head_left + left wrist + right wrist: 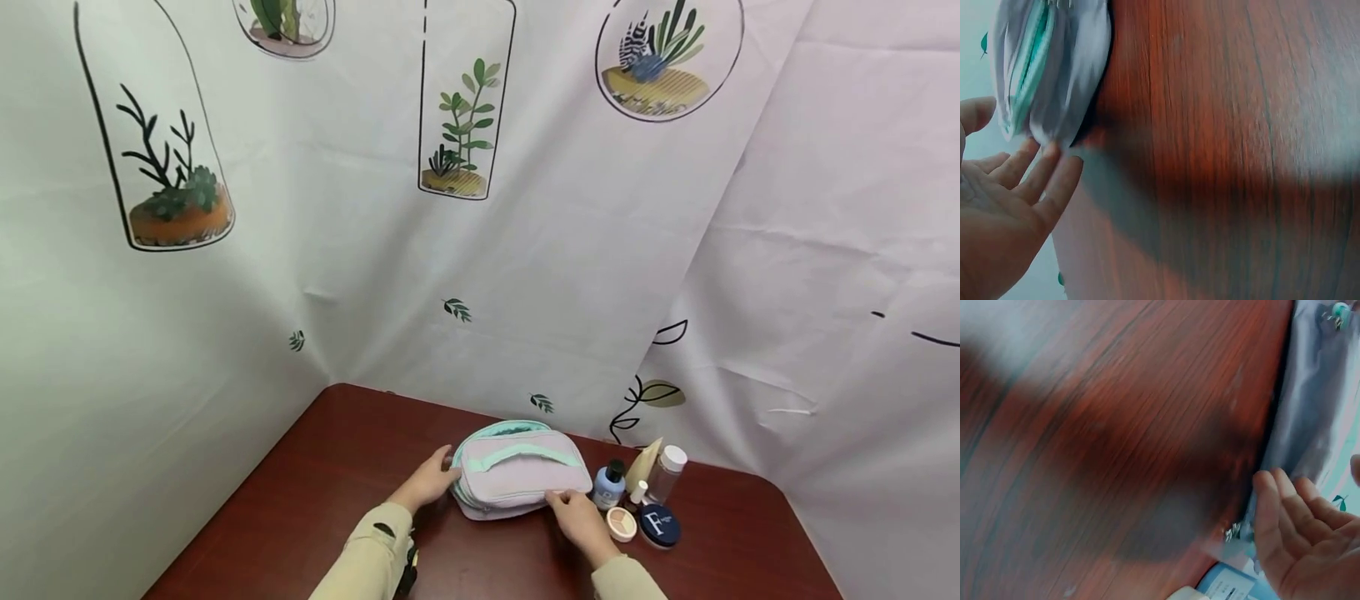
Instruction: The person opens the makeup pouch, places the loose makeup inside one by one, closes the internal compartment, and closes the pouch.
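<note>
A pale lavender cosmetic bag (517, 477) with mint trim and a mint strap handle lies on the table. A gap shows along its mint-lined back edge. My left hand (432, 479) is at the bag's left end; in the left wrist view its nearly straight fingers (1047, 165) touch the fabric, the thumb apart from them. At the front right edge is my right hand (579, 518). In the right wrist view its extended fingertips (1279, 481) touch the bag's side near a zipper pull (1233, 532), and the thumb is mostly out of frame.
Right of the bag stand a blue bottle (609, 485) with a black cap, a beige tube (642, 467), a white-capped clear jar (666, 475) and a small white-capped bottle (637, 495). A three-colour palette (621, 524) and a dark round compact (660, 526) lie before them. A printed curtain (375, 275) hangs behind.
</note>
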`<state>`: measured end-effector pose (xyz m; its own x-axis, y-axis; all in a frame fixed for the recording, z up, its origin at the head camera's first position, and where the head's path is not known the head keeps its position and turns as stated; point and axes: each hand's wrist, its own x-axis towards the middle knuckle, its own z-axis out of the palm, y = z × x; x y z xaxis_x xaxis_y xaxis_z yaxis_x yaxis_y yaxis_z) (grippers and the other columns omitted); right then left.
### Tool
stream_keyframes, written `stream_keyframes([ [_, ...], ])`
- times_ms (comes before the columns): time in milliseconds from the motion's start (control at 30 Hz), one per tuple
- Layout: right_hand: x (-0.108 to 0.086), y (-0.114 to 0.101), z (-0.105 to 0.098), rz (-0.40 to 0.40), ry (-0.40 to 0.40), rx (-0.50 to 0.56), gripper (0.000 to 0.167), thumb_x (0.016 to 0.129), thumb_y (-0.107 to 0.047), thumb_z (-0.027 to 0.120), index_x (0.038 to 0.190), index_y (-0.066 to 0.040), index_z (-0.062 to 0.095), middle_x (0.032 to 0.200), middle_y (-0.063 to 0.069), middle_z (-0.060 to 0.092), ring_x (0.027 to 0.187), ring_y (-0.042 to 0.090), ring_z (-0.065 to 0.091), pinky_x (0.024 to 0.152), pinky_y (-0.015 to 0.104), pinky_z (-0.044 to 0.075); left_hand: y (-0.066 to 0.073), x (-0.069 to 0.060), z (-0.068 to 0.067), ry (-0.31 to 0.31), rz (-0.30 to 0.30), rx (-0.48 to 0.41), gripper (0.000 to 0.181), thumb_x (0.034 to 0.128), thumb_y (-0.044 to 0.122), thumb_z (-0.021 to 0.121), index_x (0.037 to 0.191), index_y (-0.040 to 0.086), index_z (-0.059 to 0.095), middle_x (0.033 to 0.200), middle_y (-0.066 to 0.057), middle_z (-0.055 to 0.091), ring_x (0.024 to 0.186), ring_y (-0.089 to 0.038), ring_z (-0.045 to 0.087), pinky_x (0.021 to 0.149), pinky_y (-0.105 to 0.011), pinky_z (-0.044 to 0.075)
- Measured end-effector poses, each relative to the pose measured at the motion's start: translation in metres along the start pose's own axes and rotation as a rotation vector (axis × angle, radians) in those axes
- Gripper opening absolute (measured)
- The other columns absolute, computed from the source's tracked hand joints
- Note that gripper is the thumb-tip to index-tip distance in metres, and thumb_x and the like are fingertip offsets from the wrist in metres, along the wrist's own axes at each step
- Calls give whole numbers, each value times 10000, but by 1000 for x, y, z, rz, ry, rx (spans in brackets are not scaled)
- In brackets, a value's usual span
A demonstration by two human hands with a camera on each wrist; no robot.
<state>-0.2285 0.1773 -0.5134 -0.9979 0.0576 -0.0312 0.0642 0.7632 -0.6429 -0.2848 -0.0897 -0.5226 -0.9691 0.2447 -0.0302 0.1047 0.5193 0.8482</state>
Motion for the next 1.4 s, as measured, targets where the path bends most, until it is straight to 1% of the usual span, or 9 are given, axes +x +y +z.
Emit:
stream_keyframes([
  [300,4,-11,15,15,-77,214,435,918,-419,526,863,3,613,605,11,512,498,120,456,474,286,390,5,-3,3,-134,47,156,479,908,203,562,1274,-95,486,1111,-221,573,984,-301,548,833,-453,432],
  [500,4,-16,17,24,-53,165,520,878,-451,572,974,60,589,850,166,601,785,260,566,699,412,450,5,-5,6,-128,120,217,271,879,198,594,962,-43,686,1053,-157,563,987,-303,521,832,-432,428],
  [700,6,-12,9,9,-32,137,439,791,-172,552,1073,163,520,992,272,576,880,317,535,794,459,435,11,-9,7,-194,56,123,298,877,203,598,652,10,632,626,-33,580,565,-147,506,516,-282,400],
  [933,8,-3,6,-20,-55,135,465,780,4,458,1208,186,464,1138,350,520,1046,407,509,871,501,418,12,-15,8,-370,-19,-44,301,841,138,530,619,-13,665,592,-82,653,489,-153,596,405,-228,356],
  [1000,7,-2,6,-34,-57,122,454,811,9,460,1231,182,446,1174,361,496,1103,444,476,902,528,387,11,-14,5,-325,-30,-34,322,805,133,488,529,14,603,511,-46,608,420,-128,535,377,-228,324],
  [1100,3,-3,1,1,-23,40,426,877,-111,497,1210,153,463,1130,341,527,1064,443,509,870,531,402,7,-10,0,-106,-29,46,323,803,154,472,486,89,470,460,39,473,416,-91,410,410,-239,300],
  [1233,-4,-2,-9,143,-85,3,645,921,-407,474,1168,184,400,785,257,595,626,323,636,554,429,505,0,-2,-8,161,-61,147,221,851,187,539,664,81,487,651,-19,459,598,-175,445,564,-317,383],
  [1333,-11,0,-15,218,-241,108,779,915,-532,420,1085,228,424,571,148,587,383,217,570,367,324,457,-5,2,-10,177,-66,129,216,882,189,580,960,-12,557,947,-160,552,886,-313,529,755,-439,431],
  [1400,-14,2,-18,217,-352,205,759,919,-541,406,989,209,504,543,132,608,387,182,579,361,285,455,-8,5,-9,143,-59,95,370,896,187,586,1158,-61,504,1143,-246,517,1069,-397,485,862,-504,399],
])
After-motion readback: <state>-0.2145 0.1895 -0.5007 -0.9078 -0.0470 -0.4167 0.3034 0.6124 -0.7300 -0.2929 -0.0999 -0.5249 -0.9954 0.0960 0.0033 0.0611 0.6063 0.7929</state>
